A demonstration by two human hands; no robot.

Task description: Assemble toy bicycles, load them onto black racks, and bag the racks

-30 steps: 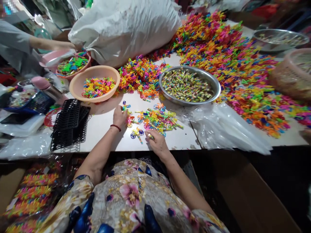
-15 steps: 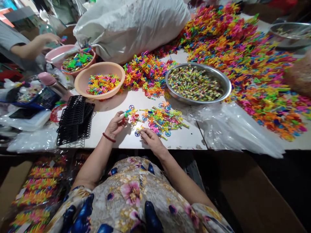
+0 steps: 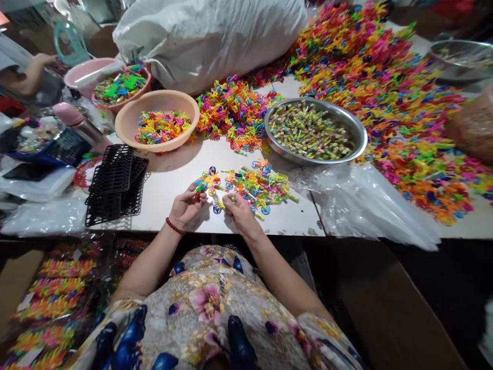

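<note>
The pale table (image 3: pixel 169 172) carries a broad heap of bright plastic pieces (image 3: pixel 370 103), which spreads over its far right side, and a stuffed white sack (image 3: pixel 208 46) beside it at the back. In front of these stand a steel bowl (image 3: pixel 357 136) of yellow-green sticks and, farther left, a peach bowl (image 3: pixel 125 123) of coloured pieces. Nearer the person, a small loose pile (image 3: pixel 258 187) lies on the tabletop, just beyond the right hand (image 3: pixel 242 218). That hand's fingers are curled in, thumb and forefinger nearly meeting on a small green bit (image 3: pixel 233 199), mostly hidden. The left hand (image 3: pixel 187 205) turns its palm partly inward, its fingers narrowed to a pinch around a red-and-green piece (image 3: pixel 197 194). Between the hands, near the right fingertips, lies a blue wheel (image 3: pixel 217 208).
</note>
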